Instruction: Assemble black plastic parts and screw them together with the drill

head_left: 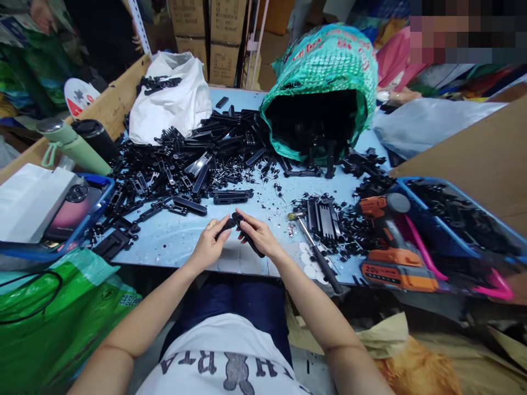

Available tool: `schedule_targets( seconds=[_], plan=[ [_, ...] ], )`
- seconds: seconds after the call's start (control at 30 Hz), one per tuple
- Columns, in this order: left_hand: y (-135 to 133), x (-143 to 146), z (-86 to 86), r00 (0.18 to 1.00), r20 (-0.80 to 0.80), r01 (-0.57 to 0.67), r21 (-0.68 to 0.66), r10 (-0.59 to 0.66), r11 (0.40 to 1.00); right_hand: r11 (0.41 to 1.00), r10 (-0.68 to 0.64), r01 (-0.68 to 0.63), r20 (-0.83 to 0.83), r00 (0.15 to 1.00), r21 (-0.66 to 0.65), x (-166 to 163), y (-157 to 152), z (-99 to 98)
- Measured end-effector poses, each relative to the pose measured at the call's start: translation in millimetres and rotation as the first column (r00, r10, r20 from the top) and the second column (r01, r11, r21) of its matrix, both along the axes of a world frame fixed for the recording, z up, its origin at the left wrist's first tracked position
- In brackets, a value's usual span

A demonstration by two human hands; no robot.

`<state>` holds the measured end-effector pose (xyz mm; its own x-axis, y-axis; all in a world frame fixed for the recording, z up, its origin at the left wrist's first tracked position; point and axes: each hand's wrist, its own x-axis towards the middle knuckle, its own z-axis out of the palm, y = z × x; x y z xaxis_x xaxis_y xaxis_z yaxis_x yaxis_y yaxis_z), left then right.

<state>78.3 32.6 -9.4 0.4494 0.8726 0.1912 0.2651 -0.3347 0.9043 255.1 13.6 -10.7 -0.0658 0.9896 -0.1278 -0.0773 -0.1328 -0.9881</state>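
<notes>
My left hand pinches a small black plastic part between thumb and fingers. Beside it, my right hand is closed around a long black plastic piece that slants down toward the table's front edge. The two parts meet or nearly meet at their upper ends; I cannot tell if they are joined. Just beyond my hands lies a folded black bracket. A hammer rests to the right of my right hand, its dark handle pointing toward me.
Heaped black parts and screws cover the table's back left. A green woven sack lies open behind. An orange cordless drill and a blue bin stand at right. A green bottle leans at left. Another person's hand shows far right.
</notes>
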Motion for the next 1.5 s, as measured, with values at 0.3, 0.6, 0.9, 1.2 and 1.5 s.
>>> schedule_targets(
  seconds=[0.3, 0.6, 0.9, 1.2, 1.5],
  plan=[
    [0.3, -5.2, 12.9, 0.998, -0.024, 0.056, 0.088, -0.055, 0.995, 0.993, 0.102, -0.107, 0.092, 0.991, 0.055, 4.1, -1.4, 4.4],
    [-22.2, 14.9, 2.4, 0.976, 0.043, -0.217, 0.145, 0.213, 0.965, 0.962, 0.007, -0.079, 0.264, 0.964, 0.262, -5.1, -7.0, 1.3],
    [-10.0, 10.4, 0.6, 0.96, 0.176, -0.242, 0.146, 0.216, 0.959, 0.945, -0.114, 0.023, 0.261, 0.959, 0.327, -33.4, -12.4, -8.1],
    [-8.0, 5.6, -6.5, 0.935, 0.233, -0.296, 0.108, 0.266, 0.949, 0.944, -0.245, 0.199, 0.156, 0.957, 0.263, -66.9, -18.3, -16.8],
    [-14.0, 0.5, -3.4, 0.933, 0.219, -0.295, 0.006, 0.287, 0.955, 0.98, -0.116, 0.081, 0.187, 0.975, 0.183, -50.0, -11.9, -7.0]
  ],
)
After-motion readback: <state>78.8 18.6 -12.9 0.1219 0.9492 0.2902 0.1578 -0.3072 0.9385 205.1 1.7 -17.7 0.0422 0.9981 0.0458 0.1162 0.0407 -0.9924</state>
